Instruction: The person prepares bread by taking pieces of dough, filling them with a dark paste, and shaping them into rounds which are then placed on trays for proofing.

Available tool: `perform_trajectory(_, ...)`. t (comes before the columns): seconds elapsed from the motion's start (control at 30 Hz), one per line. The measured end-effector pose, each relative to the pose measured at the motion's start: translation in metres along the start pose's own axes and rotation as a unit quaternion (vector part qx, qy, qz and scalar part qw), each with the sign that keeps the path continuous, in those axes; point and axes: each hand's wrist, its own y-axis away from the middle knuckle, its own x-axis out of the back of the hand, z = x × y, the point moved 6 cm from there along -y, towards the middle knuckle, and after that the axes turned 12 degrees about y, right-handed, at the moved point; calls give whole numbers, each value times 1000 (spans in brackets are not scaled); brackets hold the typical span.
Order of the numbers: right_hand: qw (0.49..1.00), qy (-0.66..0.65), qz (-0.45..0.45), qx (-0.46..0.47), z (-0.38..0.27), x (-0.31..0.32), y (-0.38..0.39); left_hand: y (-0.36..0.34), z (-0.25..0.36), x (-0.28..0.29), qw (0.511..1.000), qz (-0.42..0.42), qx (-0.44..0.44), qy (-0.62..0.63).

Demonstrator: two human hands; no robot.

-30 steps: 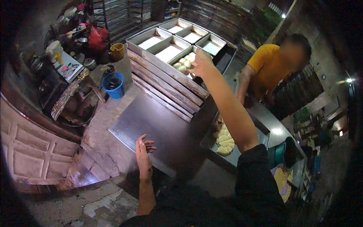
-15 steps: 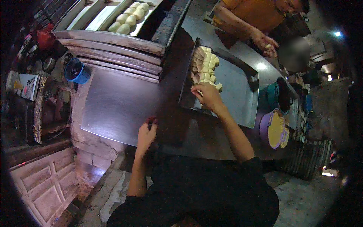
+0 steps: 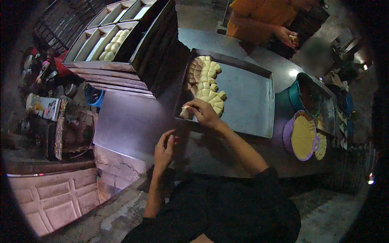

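Observation:
Pale, wedge-like dough pieces (image 3: 208,69) lie packed together along the left side of a shallow metal tray (image 3: 245,103). My right hand (image 3: 206,114) reaches over the tray's near left corner, fingers pinched on a small dough piece (image 3: 185,112). More dough pieces touch one another just beyond those fingers. Over the tabletop, left of the tray's near edge, hovers my left hand (image 3: 164,150); its fingers are loosely bent and apart, with nothing seen in them.
Stacked metal pans (image 3: 109,77) stand at the left, the top one holding rounded dough pieces (image 3: 115,45). A purple basin (image 3: 288,135) with yellowish contents and a green tub (image 3: 298,95) sit at the right. Across the table, a co-worker's hand (image 3: 287,37) holds a small pale piece.
My right hand has shifted toward the tray's near left corner, and a dough piece now shows in its fingers. My left hand's fingers have spread. The view has turned somewhat.

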Motion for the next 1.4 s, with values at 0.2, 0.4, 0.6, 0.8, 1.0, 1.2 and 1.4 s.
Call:
perform_trajectory(0.2, 965, -246, 60, -59, -83, 103, 120, 60, 63, -137, 981, -51, -158, 98)
perform_trajectory(0.4, 947, -237, 190, -108, -79, 215, 244, 119, 51, -281, 958, -145, -222, 110)
perform_trajectory(0.6, 872, -338, 291, -201, -47, 273, 344, 160, 70, -389, 798, -218, -554, -91)
perform_trajectory(0.8, 793, -497, 333, -117, -77, 286, 369, 171, 45, -448, 712, -419, -502, 257)
perform_trajectory(1.0, 864, -312, 358, -165, -43, 307, 357, 137, -27, -483, 846, -343, -172, 370)
perform_trajectory(1.2, 883, -250, 321, -235, 33, 381, 307, 75, -35, -497, 897, -335, -5, 288)
perform_trajectory(1.4, 858, 420, 123, -268, 187, 491, 245, 26, -80, -460, 904, -353, 135, 199)
